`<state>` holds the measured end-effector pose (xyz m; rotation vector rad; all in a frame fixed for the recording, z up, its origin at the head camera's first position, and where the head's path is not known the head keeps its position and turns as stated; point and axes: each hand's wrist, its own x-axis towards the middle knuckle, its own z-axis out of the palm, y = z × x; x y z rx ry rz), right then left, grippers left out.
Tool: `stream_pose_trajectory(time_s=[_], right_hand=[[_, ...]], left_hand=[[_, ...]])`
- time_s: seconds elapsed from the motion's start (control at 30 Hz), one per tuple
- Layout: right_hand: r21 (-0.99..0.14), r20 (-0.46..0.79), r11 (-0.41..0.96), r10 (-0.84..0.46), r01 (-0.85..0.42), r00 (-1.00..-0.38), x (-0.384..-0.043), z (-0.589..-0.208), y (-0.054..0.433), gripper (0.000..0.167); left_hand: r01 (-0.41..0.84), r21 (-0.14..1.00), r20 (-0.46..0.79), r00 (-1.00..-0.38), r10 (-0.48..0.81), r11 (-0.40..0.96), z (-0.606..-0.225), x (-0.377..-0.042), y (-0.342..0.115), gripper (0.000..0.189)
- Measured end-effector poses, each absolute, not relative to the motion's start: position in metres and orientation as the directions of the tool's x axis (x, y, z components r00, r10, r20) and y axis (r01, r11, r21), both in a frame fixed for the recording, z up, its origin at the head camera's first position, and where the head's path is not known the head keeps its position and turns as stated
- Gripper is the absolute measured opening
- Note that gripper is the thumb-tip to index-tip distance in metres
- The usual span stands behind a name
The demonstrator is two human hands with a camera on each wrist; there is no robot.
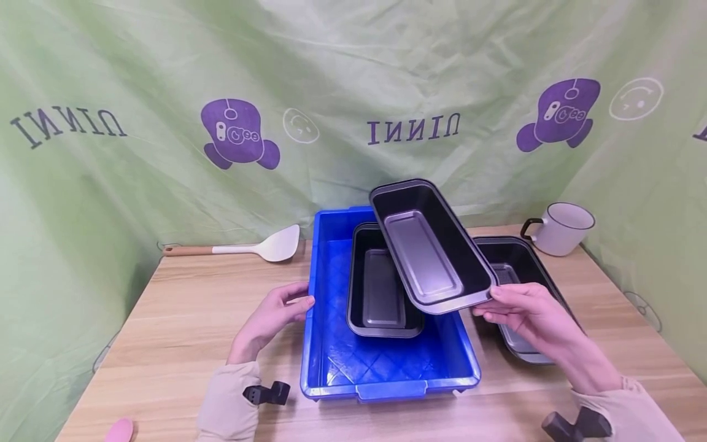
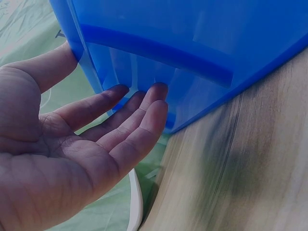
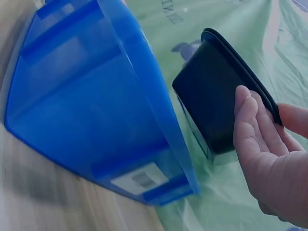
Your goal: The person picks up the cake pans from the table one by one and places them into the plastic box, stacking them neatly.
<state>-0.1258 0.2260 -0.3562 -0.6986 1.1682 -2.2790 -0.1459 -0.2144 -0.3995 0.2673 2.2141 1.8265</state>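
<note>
My right hand pinches the near corner of a dark loaf pan, thumb at the rim and fingers underneath. That pan hangs tilted above the right part of a blue plastic bin. Inside the bin lies a second loaf pan, its far right part hidden by the raised one. My left hand is at the bin's left side. In the left wrist view its thumb meets the bin's edge, and the loosely bent fingers reach to the outer wall.
Right of the bin, another loaf pan lies on the wooden table, partly behind my right hand. A white mug with a black handle stands at the back right. A white spatula lies back left; a pink rounded thing shows front left.
</note>
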Motion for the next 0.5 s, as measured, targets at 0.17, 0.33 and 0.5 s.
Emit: stream_pose_trajectory(time_s=[0.17,0.33,0.5], right_hand=[[-0.848,0.167,-0.492,-0.603,0.199,-0.78,-0.126,-0.354,0.209,0.04],[-0.858,0.066,-0.447,-0.584,0.252,-0.809,-0.126,-0.353,0.196,0.039],[-0.861,0.009,-0.412,-0.597,0.298,-0.802,-0.126,-0.352,0.183,0.036]], left_hand=[[-0.015,0.983,-0.073,-0.948,0.309,0.183,-0.399,-0.146,-0.215,0.055],[-0.024,0.983,-0.08,-0.95,0.303,0.182,-0.4,-0.146,-0.215,0.054],[-0.022,0.984,-0.076,-0.949,0.306,0.177,-0.4,-0.146,-0.215,0.055]])
